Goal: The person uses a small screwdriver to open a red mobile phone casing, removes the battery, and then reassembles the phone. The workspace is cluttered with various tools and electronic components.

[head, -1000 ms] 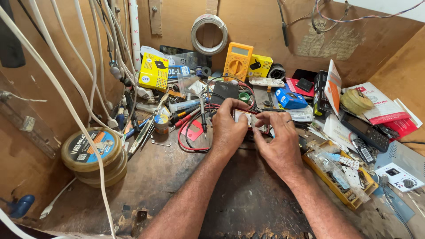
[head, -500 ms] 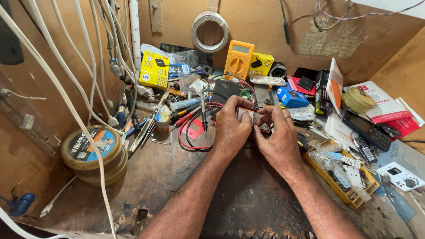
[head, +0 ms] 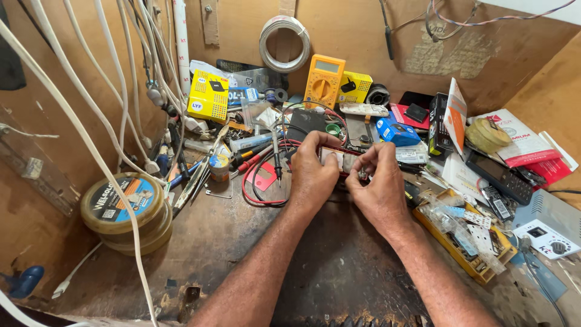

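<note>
At left edge: stacked tape rolls point(head: 126, 212), untouched.
Left hand point(head: 311, 172): closed on left end of small red-edged device point(head: 340, 160).
Device position: above bench centre, between both hands.
Right hand point(head: 380, 188): fingertips pinched narrow at device's right end.
Step, judged: working a small part.
Next move: steady grip, fine fingertip control.

A small flat phone point(head: 340, 160) with a red rim and pale grey back lies level, face down, just in front of the yellow meter point(head: 324, 82).
</note>
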